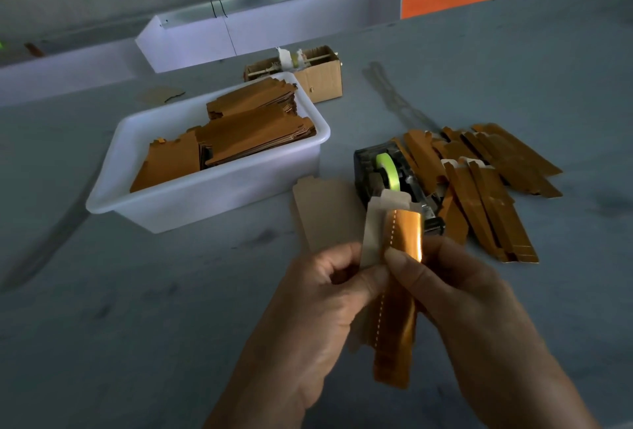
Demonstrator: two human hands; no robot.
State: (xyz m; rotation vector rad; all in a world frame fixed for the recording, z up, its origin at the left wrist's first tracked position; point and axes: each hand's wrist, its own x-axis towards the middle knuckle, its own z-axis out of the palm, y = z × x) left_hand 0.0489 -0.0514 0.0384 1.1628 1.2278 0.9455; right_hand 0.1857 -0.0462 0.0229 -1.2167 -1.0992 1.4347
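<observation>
Both hands hold one gold card blank (pixel 400 278) upright above the near middle of the bench (pixel 171 291). The left hand (pixel 322 298) has its fingers curled round the blank's pale left edge, thumb pressed on the front; the right hand (pixel 455 295) pinches the shiny gold right side, thumb on the fold beside a dashed white line. The blank is partly folded — its pale inner face shows at the top and left, its gold face bends round on the right. Just behind it stands a tape dispenser (pixel 387 175) with a green roll. A flat pale blank (pixel 325 212) lies on the bench just left of the dispenser. To the right lies a loose pile of folded gold pieces (pixel 493 188). On the left, farther off, a white tub (pixel 205 195) holds stacks of flat gold blanks — behind it sits a small cardboard box (pixel 322 79).
</observation>
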